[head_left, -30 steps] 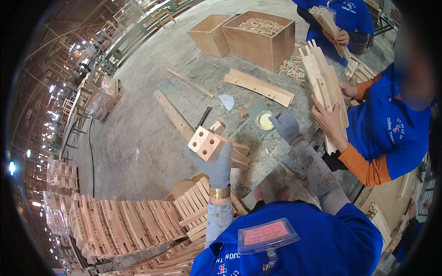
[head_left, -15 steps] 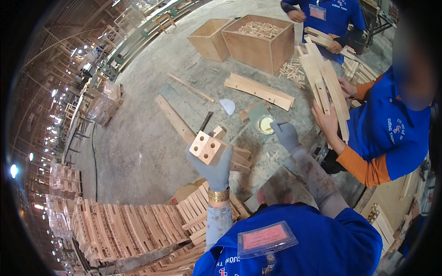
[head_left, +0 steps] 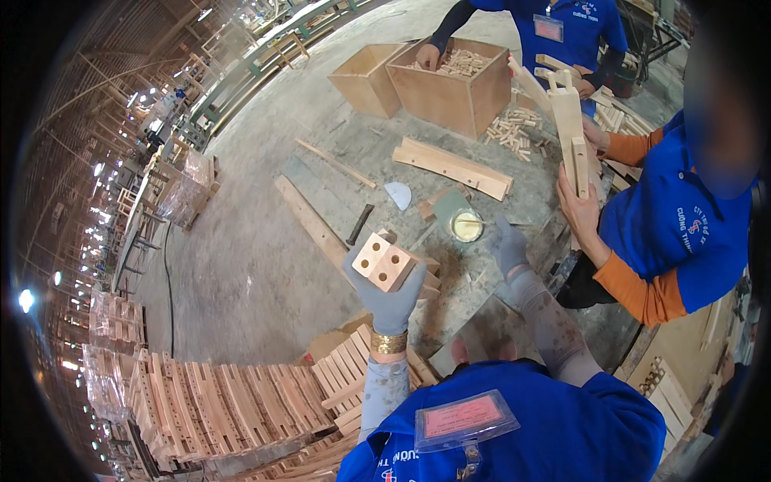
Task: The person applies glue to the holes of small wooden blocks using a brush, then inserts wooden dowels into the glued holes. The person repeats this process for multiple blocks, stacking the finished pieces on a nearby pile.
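My gloved left hand (head_left: pixel 389 291) is closed round wooden pieces (head_left: pixel 384 262) held side by side, their ends turned up and showing several round drilled holes. My gloved right hand (head_left: pixel 507 247) is beside a small pot of pale yellow paste (head_left: pixel 467 226). Its fingers close on a thin stick (head_left: pixel 482 222) whose tip reaches into the pot; the grip itself is partly hidden. Just beyond the left hand lies a dark-handled hammer (head_left: pixel 361 225), its head end partly hidden by the wood. A drilled wooden board (head_left: pixel 454 167) lies farther off.
A wooden bin of dowels (head_left: pixel 450 88) stands ahead beside another wooden bin (head_left: pixel 365 80), with loose dowels (head_left: pixel 516 132) nearby. At right, a co-worker holds a wooden frame part (head_left: pixel 569 120); another reaches into the dowel bin. Stacked wooden slats (head_left: pixel 225 402) fill the lower left.
My left hand has shifted slightly right with the wooden pieces. My right hand has moved slightly right and down. One co-worker has reached into the dowel bin; the other has turned the frame part.
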A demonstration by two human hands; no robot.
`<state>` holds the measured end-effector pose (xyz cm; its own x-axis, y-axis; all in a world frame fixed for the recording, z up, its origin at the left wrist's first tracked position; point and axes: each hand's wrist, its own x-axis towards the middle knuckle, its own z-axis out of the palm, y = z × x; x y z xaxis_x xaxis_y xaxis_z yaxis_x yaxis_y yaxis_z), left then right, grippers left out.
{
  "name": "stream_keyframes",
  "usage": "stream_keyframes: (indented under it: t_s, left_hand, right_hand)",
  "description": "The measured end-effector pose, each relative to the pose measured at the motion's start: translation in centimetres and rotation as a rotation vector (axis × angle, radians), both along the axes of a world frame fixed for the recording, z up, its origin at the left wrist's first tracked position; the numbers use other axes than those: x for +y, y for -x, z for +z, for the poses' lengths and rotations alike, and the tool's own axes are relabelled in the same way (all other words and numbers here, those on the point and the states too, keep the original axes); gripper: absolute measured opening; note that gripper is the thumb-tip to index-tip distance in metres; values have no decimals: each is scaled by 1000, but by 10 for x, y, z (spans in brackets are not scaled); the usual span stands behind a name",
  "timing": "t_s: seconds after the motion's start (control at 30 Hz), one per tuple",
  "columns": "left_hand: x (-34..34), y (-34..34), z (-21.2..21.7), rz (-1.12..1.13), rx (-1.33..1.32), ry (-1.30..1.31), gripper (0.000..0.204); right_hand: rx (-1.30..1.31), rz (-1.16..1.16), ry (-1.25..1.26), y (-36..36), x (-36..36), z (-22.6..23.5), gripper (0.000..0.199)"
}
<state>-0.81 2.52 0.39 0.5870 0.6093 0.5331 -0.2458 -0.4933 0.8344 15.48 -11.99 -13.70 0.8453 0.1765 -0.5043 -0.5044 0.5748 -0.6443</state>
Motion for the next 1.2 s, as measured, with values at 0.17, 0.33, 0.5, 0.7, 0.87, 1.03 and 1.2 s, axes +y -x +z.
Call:
stream_keyframes:
  t_s: [0.17, 0.33, 0.5, 0.7, 0.87, 1.03, 1.2]
  left_hand:
    - [-2, 3, 0, 33, 39, -113, 74]
    - [-8, -2, 0, -21, -18, -64, 71]
    - [-9, 3, 5, -24, 12, -112, 69]
    - [-9, 3, 9, -78, 34, -35, 69]
    - [-11, 1, 11, -133, -41, 63, 62]
    - [-11, 1, 21, -172, -92, 75, 55]
    - [-8, 0, 9, -107, -69, -47, 61]
  right_hand:
    - [-270, 67, -63, -1, 10, 58, 19]
    - [-699, 144, 33, 11, 8, 171, 18]
    - [-1210, 353, 379, 50, 10, 267, 20]
    - [-1716, 514, 597, 68, 30, 301, 25]
    - [-1892, 530, 665, 70, 36, 303, 25]
    - [-1910, 600, 801, 74, 39, 307, 25]
    - [-1945, 584, 805, 75, 44, 303, 28]
